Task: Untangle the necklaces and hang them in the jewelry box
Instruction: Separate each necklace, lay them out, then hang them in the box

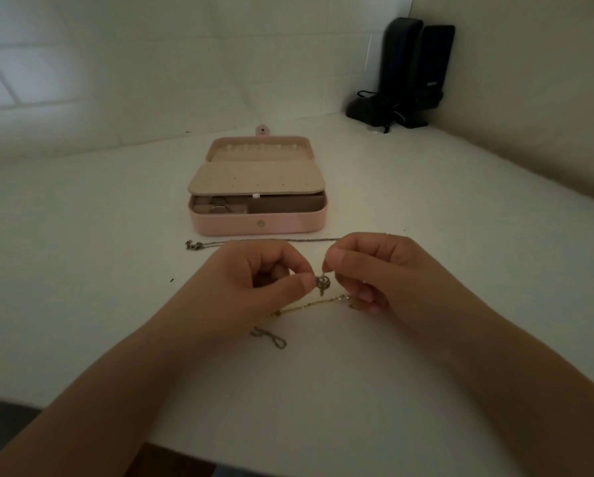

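A pink jewelry box (257, 226) stands open at the table's middle, its lid back with a row of small hooks (261, 147) and a beige flap over the tray. Just in front of it a thin silver chain (271, 240) lies stretched across the table. My left hand (254, 273) and my right hand (371, 270) meet above the table, both pinching a small tangled silver knot (322, 282). A gold chain (309, 303) runs under the hands. Another silver chain end (271, 337) lies near my left wrist.
Two black speakers (416, 70) with cables stand in the back right corner against the wall. The white table (323, 390) ends close to me at the bottom, with a dark chair part (3, 425) at lower left.
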`<control>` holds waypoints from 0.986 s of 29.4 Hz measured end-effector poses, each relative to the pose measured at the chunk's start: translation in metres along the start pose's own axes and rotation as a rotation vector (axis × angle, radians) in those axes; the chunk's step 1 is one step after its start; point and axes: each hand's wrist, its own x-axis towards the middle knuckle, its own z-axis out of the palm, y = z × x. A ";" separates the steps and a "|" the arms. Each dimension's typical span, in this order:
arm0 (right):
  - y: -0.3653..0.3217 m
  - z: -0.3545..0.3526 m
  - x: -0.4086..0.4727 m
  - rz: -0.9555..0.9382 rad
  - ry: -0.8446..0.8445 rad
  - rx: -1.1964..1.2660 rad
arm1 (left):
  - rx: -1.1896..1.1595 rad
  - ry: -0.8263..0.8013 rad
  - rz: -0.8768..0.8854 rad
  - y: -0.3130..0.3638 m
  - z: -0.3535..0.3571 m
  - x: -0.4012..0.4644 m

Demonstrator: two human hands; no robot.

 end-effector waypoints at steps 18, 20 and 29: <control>-0.001 -0.003 0.000 -0.039 0.022 0.023 | -0.003 0.050 0.048 0.004 0.002 0.000; 0.001 -0.003 0.000 -0.055 0.011 0.037 | -0.012 0.055 0.043 0.004 0.002 -0.001; 0.004 -0.006 0.001 -0.169 0.069 -0.027 | 0.013 0.056 0.005 0.005 0.002 -0.001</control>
